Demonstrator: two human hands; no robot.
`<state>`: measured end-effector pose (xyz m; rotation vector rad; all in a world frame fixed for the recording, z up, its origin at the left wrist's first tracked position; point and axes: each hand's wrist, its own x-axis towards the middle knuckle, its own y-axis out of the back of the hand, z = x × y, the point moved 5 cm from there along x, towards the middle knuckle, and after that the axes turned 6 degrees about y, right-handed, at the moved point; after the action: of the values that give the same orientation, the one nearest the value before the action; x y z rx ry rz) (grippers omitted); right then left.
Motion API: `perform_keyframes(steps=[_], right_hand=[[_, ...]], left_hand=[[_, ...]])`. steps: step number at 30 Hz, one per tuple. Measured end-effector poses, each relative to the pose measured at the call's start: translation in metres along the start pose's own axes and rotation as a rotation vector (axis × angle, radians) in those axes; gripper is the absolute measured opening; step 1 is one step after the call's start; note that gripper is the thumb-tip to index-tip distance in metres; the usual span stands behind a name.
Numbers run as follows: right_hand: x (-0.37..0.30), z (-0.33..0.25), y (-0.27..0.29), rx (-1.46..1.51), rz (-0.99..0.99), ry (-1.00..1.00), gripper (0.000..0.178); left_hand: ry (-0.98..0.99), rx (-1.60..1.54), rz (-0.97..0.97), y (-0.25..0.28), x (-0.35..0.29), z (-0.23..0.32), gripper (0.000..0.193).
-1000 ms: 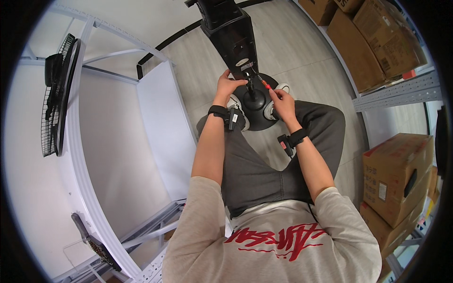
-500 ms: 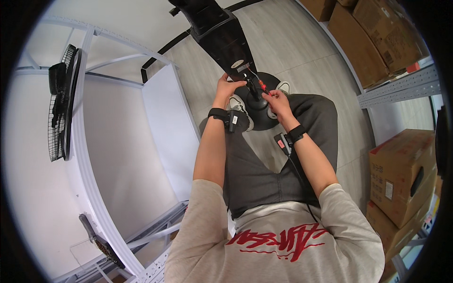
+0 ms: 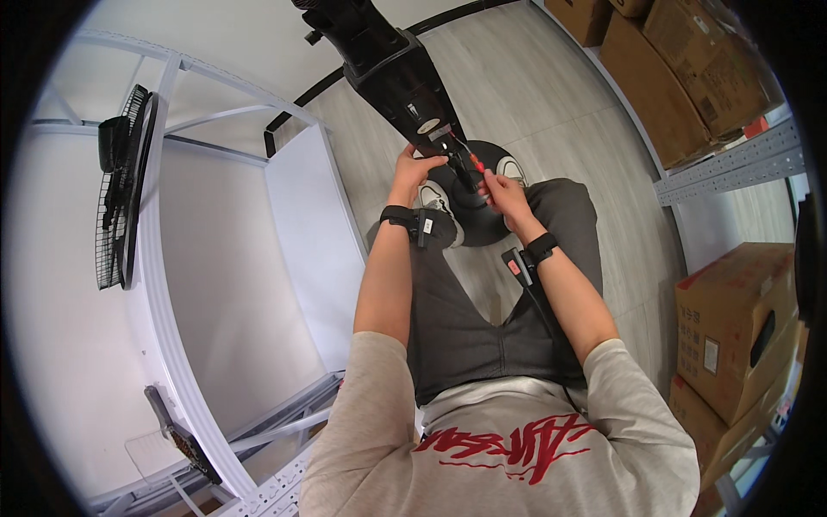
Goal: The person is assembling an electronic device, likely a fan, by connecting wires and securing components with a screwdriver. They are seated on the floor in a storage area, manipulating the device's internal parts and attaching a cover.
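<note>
A black pedestal fan's body [image 3: 401, 90] stands tilted in front of me, over a round black base [image 3: 482, 226] on the floor. My left hand [image 3: 413, 175] grips the lower end of the body, thumb across its front and fingers partly hidden behind. In my closed right hand [image 3: 506, 198] is a screwdriver with a red handle [image 3: 476, 161]. Its thin shaft points up at the lower front of the body, near an oval label [image 3: 428, 126]. Whether the tip touches a screw is too small to tell.
White metal shelving [image 3: 164, 258] rises on my left, with a black fan grille [image 3: 116, 189] and a brush [image 3: 183, 435] by it. Cardboard boxes [image 3: 732, 323] are stacked at right, more on the shelf [image 3: 655, 90] above. My shoes [image 3: 435, 198] flank the base.
The fan body has shifted slightly left in the picture, and my left hand is still on it. My right hand has moved slightly, with the screwdriver still in it.
</note>
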<state>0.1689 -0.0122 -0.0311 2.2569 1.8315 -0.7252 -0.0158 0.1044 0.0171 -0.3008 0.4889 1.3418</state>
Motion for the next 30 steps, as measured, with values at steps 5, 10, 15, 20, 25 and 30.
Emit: perform_keyframes(steps=[5,10,15,20,25,30], right_hand=[[0.002,0.007,-0.002,0.102,-0.035,-0.04,0.036],[0.002,0.009,-0.001,-0.028,0.134,0.092,0.046],[-0.002,0.003,0.0,0.035,0.037,-0.029,0.043],[-0.002,0.002,-0.002,-0.038,0.213,0.136,0.05],[0.001,0.005,0.0,0.048,0.059,0.018,0.04],[-0.006,-0.005,-0.002,-0.037,0.181,0.136,0.043]], left_hand=[[0.006,-0.034,-0.012,-0.002,-0.003,0.001,0.06],[-0.001,-0.017,-0.004,-0.002,-0.001,0.0,0.061],[-0.001,-0.02,0.007,-0.001,-0.002,-0.003,0.065],[-0.002,-0.024,-0.007,-0.001,0.001,-0.003,0.068],[0.004,-0.012,0.005,0.001,0.003,-0.006,0.068],[0.009,-0.005,0.007,0.0,0.003,-0.005,0.068]])
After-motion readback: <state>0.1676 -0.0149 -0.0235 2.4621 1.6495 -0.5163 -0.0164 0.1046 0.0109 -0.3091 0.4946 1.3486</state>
